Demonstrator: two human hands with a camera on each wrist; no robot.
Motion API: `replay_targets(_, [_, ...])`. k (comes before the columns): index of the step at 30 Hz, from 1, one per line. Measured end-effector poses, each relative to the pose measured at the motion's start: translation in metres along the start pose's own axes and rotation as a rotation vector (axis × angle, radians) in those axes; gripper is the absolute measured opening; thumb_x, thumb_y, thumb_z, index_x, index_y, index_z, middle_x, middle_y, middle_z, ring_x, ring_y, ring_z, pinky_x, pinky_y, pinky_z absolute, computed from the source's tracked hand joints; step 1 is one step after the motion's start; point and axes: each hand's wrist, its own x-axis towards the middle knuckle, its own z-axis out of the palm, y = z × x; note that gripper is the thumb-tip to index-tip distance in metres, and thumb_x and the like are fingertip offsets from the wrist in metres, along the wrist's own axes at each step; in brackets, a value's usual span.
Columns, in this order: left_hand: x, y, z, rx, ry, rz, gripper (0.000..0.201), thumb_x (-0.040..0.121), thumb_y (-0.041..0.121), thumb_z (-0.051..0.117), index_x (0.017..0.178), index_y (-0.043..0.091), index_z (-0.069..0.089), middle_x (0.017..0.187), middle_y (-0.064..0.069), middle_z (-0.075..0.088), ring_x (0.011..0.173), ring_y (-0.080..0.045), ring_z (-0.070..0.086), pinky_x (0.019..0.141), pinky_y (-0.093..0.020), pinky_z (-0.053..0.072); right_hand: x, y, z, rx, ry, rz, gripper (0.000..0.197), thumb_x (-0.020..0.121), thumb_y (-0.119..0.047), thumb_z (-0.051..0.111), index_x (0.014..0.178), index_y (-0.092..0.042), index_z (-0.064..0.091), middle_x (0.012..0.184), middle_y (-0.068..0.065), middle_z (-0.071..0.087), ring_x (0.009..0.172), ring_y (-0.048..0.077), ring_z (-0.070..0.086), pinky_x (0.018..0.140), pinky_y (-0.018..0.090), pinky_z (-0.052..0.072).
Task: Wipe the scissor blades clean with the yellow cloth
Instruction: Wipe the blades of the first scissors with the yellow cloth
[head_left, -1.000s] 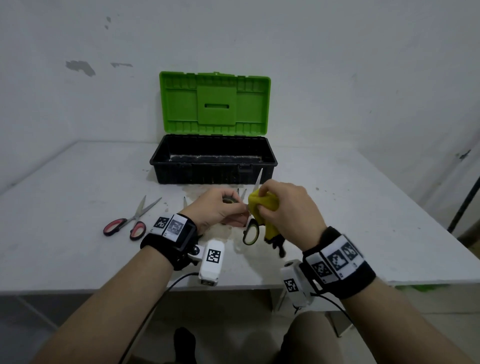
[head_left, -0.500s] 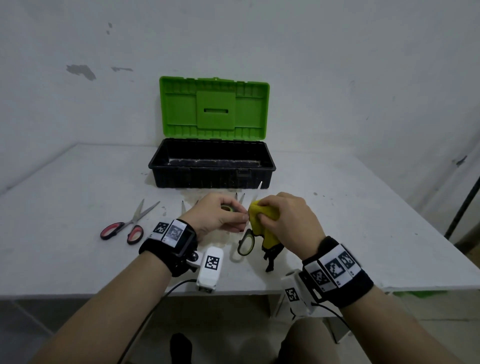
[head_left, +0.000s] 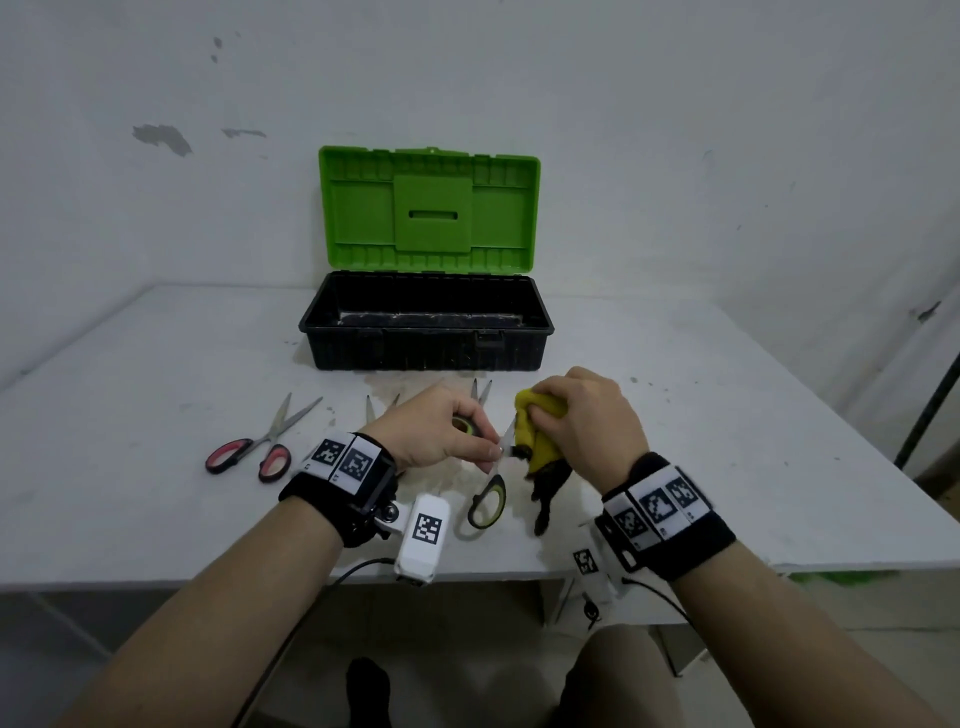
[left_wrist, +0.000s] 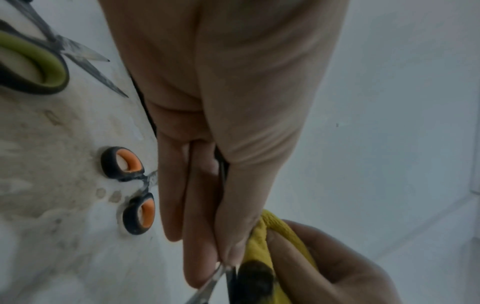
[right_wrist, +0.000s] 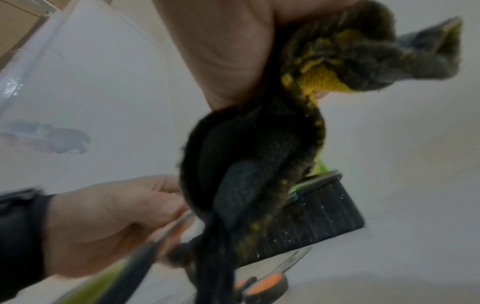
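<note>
Yellow cloth, blackened at its hanging tail, is bunched in our right hand, whose fingers curl round it and squeeze it onto one blade of the green-handled scissors. Our left hand pinches the scissors near the pivot between thumb and fingertips, so both hands are clamped on the work and almost touching above the white table. One green handle loop hangs below the left hand; the other seems to sit inside that hand.

To wipe well, we judge the cloth should travel from the pivot out toward the tip, never back against the edge, with our fingers pressing on the flat sides of the blade. We would turn a cleaner yellow patch onto the steel, since the dark part may only smear grime back. Our left pinch should stay firm so the blades neither swing nor close on the cloth. How much blade is covered we cannot tell; the cloth hides it.

On the table lie red-handled scissors, orange-handled scissors and another green-handled pair, in front of the open green-lidded toolbox.
</note>
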Motion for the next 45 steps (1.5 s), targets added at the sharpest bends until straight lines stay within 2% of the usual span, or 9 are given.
replay_targets(5, [0.003,-0.001,0.004,-0.115,0.076,-0.034,0.008,0.081,0.002,0.078,0.085,0.003,0.071,0.082,-0.016,0.077,0.081,-0.026,0.076,0.082,-0.035,0.060,0.003,0.014,-0.017,0.029,0.114,0.039,0.018,0.086,-0.037,0.063,0.099,-0.027,0.072,0.086,-0.006,0.056,0.085,0.019,0.057,0.072,0.033,0.048])
replay_targets(14, [0.008,0.001,0.009,-0.068,0.073,0.010,0.008,0.083,0.005,0.078,0.088,0.006,0.072,0.082,-0.015,0.077,0.084,-0.027,0.076,0.085,-0.034,0.060,-0.021,-0.008,0.000,-0.077,-0.041,-0.181,0.020,0.090,-0.041,0.060,0.103,-0.033,0.071,0.087,-0.006,0.055,0.085,0.015,0.055,0.063,0.032,0.048])
replay_targets(18, [0.004,0.001,0.011,-0.014,0.073,0.027,0.010,0.083,0.007,0.078,0.090,0.003,0.072,0.080,-0.011,0.077,0.081,-0.023,0.076,0.082,-0.029,0.058,-0.011,-0.001,0.003,-0.077,-0.012,-0.111,0.018,0.090,-0.038,0.060,0.100,-0.029,0.072,0.088,-0.004,0.054,0.086,0.016,0.054,0.062,0.027,0.039])
replay_targets(25, [0.004,-0.003,0.009,-0.134,0.144,-0.021,0.013,0.082,0.005,0.079,0.092,0.004,0.071,0.078,-0.011,0.077,0.077,-0.022,0.076,0.071,-0.025,0.057,0.003,0.015,-0.020,0.022,0.160,0.042,0.018,0.086,-0.036,0.063,0.096,-0.025,0.073,0.085,-0.004,0.055,0.080,0.016,0.053,0.066,0.031,0.045])
replay_targets(28, [0.004,-0.002,0.008,-0.140,0.148,-0.034,0.019,0.083,0.007,0.078,0.100,0.006,0.071,0.080,-0.010,0.078,0.077,-0.020,0.076,0.069,-0.021,0.056,-0.015,0.002,-0.018,0.012,0.081,-0.063,0.016,0.086,-0.040,0.064,0.095,-0.031,0.073,0.083,-0.008,0.056,0.078,0.012,0.053,0.063,0.030,0.046])
replay_targets(32, [0.004,-0.001,0.012,-0.091,0.097,0.021,0.011,0.083,0.005,0.077,0.094,0.005,0.074,0.083,-0.013,0.077,0.083,-0.025,0.076,0.081,-0.030,0.060,-0.024,-0.010,-0.001,-0.070,-0.007,-0.145,0.021,0.089,-0.045,0.060,0.100,-0.031,0.073,0.085,-0.007,0.056,0.080,0.012,0.054,0.060,0.027,0.045])
replay_targets(37, [0.000,0.000,0.014,-0.037,0.087,0.047,0.013,0.084,0.008,0.078,0.094,0.003,0.073,0.080,-0.012,0.077,0.080,-0.021,0.076,0.078,-0.022,0.055,-0.008,-0.002,0.000,-0.037,0.012,-0.052,0.018,0.088,-0.039,0.061,0.096,-0.027,0.072,0.088,-0.005,0.056,0.082,0.015,0.055,0.063,0.029,0.044])
replay_targets(41, [0.000,-0.004,0.015,-0.102,0.117,0.036,0.014,0.083,0.006,0.078,0.095,0.003,0.072,0.080,-0.011,0.077,0.081,-0.022,0.076,0.084,-0.028,0.059,0.014,0.011,-0.011,0.014,0.103,0.096,0.018,0.087,-0.038,0.061,0.097,-0.027,0.072,0.093,-0.002,0.063,0.088,0.020,0.059,0.074,0.037,0.052])
replay_targets(45, [0.001,-0.007,0.014,-0.269,0.210,0.023,0.012,0.084,-0.002,0.075,0.094,0.002,0.070,0.084,-0.015,0.075,0.079,-0.025,0.075,0.079,-0.030,0.061,0.010,0.017,-0.026,0.080,0.094,0.105,0.018,0.086,-0.037,0.063,0.096,-0.026,0.074,0.090,-0.004,0.072,0.084,0.016,0.062,0.076,0.032,0.052])
